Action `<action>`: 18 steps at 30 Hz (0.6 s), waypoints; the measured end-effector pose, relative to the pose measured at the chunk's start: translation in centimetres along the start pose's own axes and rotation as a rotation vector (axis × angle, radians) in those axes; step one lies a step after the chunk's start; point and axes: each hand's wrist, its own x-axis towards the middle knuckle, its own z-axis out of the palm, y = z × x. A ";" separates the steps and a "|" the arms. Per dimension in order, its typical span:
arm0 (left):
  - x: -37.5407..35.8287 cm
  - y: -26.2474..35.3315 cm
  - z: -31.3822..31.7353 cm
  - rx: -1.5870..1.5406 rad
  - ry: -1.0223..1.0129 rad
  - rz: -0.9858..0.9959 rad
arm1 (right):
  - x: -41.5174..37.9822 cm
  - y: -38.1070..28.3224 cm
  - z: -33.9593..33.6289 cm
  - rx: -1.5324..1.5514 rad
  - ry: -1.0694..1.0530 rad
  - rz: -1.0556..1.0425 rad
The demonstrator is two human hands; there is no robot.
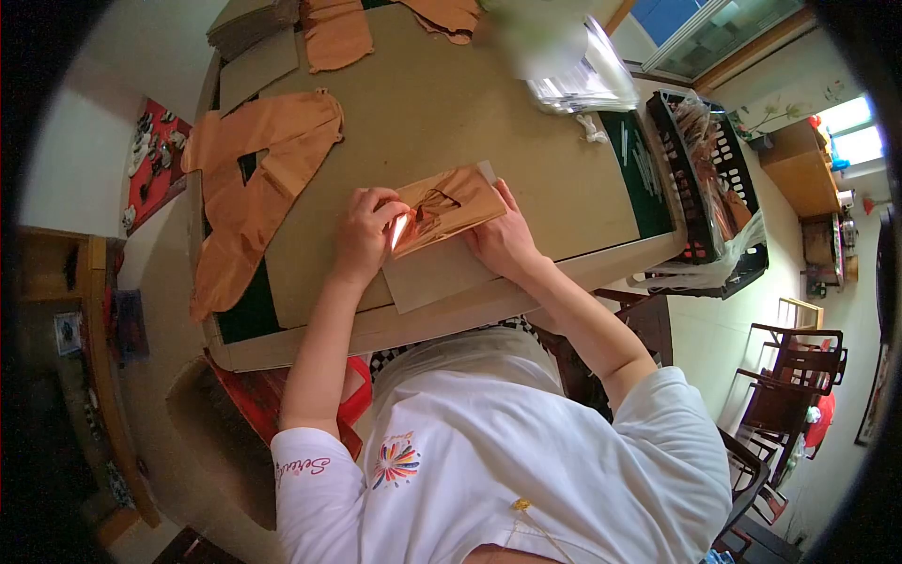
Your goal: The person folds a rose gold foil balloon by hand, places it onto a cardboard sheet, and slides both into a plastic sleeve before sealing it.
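A folded orange-brown garment (449, 205) lies on a grey cardboard sheet (427, 274) at the near edge of the table (442, 113). A shiny glint shows at the garment's left end. My left hand (365, 235) grips that left end with fingers curled around it. Along the garment's right side rests my right hand (503, 242), holding its edge against the cardboard. Both forearms reach in from the bottom of the view.
More orange garments lie at the table's left (254, 179) and far edge (334, 33). A stack of clear plastic bags (575, 77) sits at the far right. A black basket (707, 179) with packed goods stands right of the table. Wooden chairs (789, 376) stand at the right.
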 end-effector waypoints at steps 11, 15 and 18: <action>-0.9 0.4 0.1 0.125 -0.014 0.026 | 3.3 4.5 -2.7 0.743 0.219 0.243; -0.9 0.7 -0.2 0.150 -0.074 -0.002 | 5.2 3.4 -2.4 0.288 0.013 -0.040; -1.2 0.0 0.8 0.130 -0.061 -0.042 | 3.7 3.0 -1.5 0.180 0.004 -0.075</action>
